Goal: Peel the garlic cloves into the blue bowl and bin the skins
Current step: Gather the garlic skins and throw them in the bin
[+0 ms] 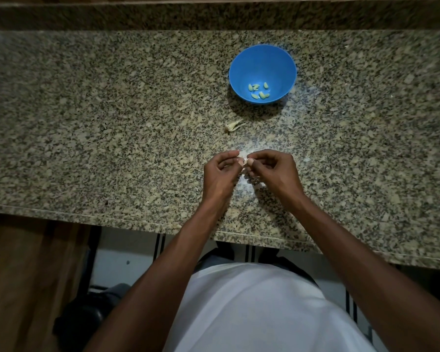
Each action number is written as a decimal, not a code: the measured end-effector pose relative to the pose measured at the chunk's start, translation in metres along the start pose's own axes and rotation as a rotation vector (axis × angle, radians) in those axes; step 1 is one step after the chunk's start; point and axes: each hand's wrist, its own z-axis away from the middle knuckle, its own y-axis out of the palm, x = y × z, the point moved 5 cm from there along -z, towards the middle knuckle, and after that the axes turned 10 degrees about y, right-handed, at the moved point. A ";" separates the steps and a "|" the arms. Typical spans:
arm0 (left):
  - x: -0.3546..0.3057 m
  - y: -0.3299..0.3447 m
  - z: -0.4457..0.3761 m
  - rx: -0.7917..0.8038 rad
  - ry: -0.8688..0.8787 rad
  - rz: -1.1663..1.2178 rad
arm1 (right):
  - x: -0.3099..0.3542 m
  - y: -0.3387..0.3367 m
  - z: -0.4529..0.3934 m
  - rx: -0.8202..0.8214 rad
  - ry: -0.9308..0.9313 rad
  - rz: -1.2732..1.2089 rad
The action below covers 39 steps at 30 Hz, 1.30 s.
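A blue bowl [262,72] stands on the granite counter [112,123] and holds several peeled pale cloves [258,90]. Below it lies a small heap of dry garlic skins [233,125]. Nearer the counter's front edge, my left hand [220,171] and my right hand [269,171] meet fingertip to fingertip. Between them they pinch one small garlic clove [245,161], mostly hidden by the fingers. Pale skin bits [252,180] lie on the counter under my hands.
The counter's raised back ledge [214,16] runs along the top. A wooden cabinet front [23,275] shows at lower left, under the counter edge. A dark object [87,318] sits on the tiled floor by my legs. No bin is in view.
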 end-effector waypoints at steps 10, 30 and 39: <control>0.001 -0.004 -0.001 0.099 0.120 -0.183 | -0.010 -0.003 -0.002 0.026 0.082 -0.005; -0.013 -0.004 -0.004 0.249 0.522 -0.625 | -0.009 0.005 0.002 0.241 0.657 -0.380; -0.011 -0.008 -0.010 0.167 0.281 -0.485 | 0.011 -0.004 0.005 -0.085 -0.099 0.261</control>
